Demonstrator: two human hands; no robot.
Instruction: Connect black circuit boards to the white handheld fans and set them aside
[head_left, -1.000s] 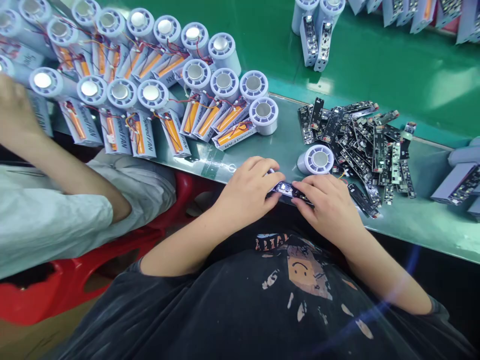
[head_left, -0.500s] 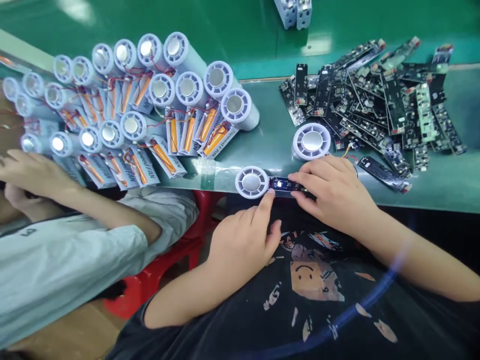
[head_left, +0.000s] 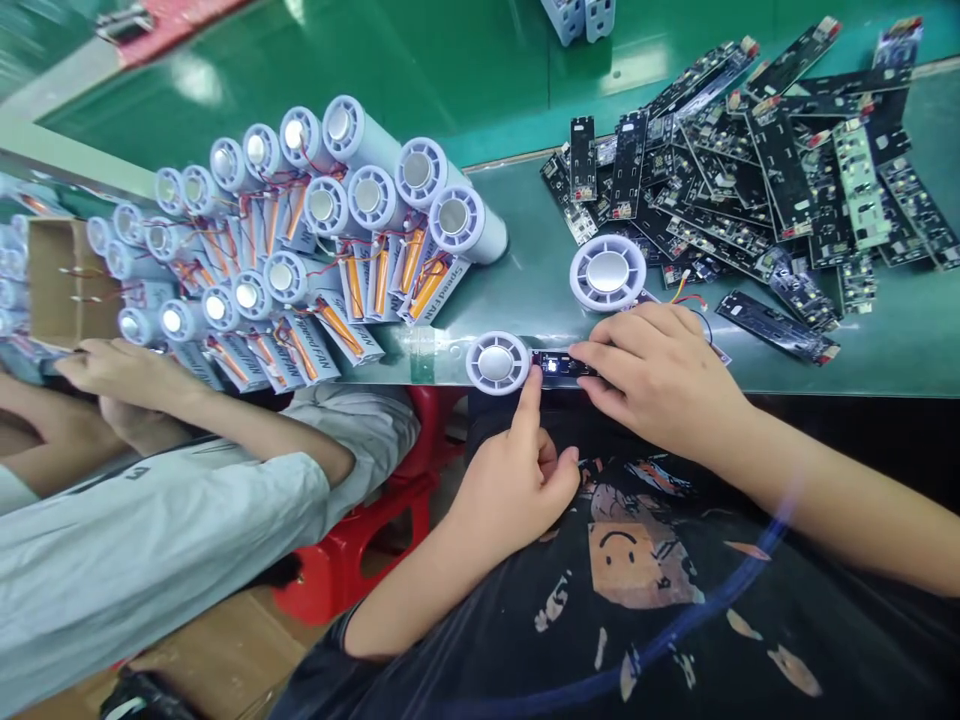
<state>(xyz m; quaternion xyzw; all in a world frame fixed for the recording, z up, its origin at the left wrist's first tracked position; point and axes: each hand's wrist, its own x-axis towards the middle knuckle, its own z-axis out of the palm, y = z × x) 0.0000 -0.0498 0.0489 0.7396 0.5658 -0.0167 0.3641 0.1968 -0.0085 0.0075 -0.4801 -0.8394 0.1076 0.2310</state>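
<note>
Our left hand (head_left: 514,485) has loosened its grip to one extended fingertip touching the fan unit (head_left: 496,364) at the table's (head_left: 885,350) near edge, exposing its lit board (head_left: 556,366); our right hand (head_left: 660,370) pinches the board's right end. Leftward, near a co-worker's hands (head_left: 124,370), we cannot tell a cardboard box's (head_left: 56,245) contents.

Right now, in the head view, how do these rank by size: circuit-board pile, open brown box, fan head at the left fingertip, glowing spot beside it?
Largest to smallest:
1. circuit-board pile
2. open brown box
3. fan head
4. glowing spot
The box looks farther off, so its true size is unsure.
</note>
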